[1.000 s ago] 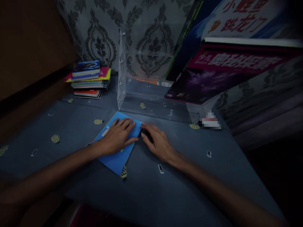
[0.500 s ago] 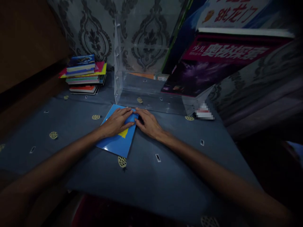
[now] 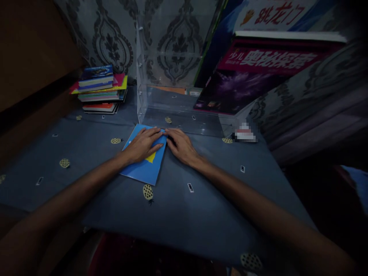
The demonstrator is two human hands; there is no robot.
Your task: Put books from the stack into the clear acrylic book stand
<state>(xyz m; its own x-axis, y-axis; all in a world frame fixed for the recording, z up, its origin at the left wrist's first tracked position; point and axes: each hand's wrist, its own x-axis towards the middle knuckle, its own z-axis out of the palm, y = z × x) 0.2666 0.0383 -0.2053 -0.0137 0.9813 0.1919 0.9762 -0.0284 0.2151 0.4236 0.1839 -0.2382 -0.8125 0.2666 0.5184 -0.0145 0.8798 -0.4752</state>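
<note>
A thin blue book (image 3: pixel 142 175) with a yellow patch on its cover lies on the cloth-covered table, slightly turned. My left hand (image 3: pixel 143 145) rests flat across the cover, fingers stretched toward the upper right corner and thumb a little apart. At that same corner is my right hand (image 3: pixel 181 147), its fingers bent and closed on the book's right edge. The fingertips of both hands nearly meet there. My right fingertips and thumb are partly hidden.
Behind the book stands a clear acrylic rack (image 3: pixel 140 76), with a purple-and-black book (image 3: pixel 244 84) leaning in its right side. A stack of books (image 3: pixel 99 94) sits at the back left. A pixelated object (image 3: pixel 244 134) lies right of the rack.
My left hand has flattened more over the cover, and my right thumb has drawn in against the book's edge. The book's near edge sits slightly farther away. The camera view has shifted a little.
</note>
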